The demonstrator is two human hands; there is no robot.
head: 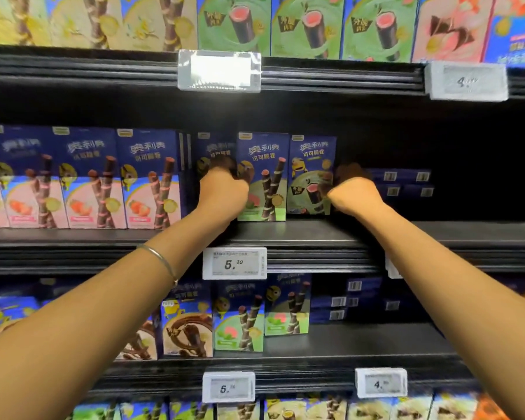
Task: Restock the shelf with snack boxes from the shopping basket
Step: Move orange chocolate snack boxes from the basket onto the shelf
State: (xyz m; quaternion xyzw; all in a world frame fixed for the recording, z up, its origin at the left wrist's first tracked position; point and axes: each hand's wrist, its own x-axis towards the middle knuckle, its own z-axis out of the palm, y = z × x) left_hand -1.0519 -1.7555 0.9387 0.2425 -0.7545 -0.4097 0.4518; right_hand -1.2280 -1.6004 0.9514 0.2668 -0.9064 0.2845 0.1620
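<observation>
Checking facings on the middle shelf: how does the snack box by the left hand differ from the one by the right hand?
The left box sits forward of the right box, which stands further back. The left box pictures two tall wafer sticks on a plain green panel; the right box shows one cut roll and a yellow cartoon figure. The left hand and right hand flank the pair. Both are upright, dark blue over green.

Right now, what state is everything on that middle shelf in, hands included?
Left hand: closed around the left edge of the green-front boxes.
Right hand: closed at the right edge of the same group.
Green-front boxes: upright, facing out.
Pink-front boxes: upright, in a row.
Flat boxes: lying stacked, barcodes outward.
Price tag: lit, readable.
</observation>
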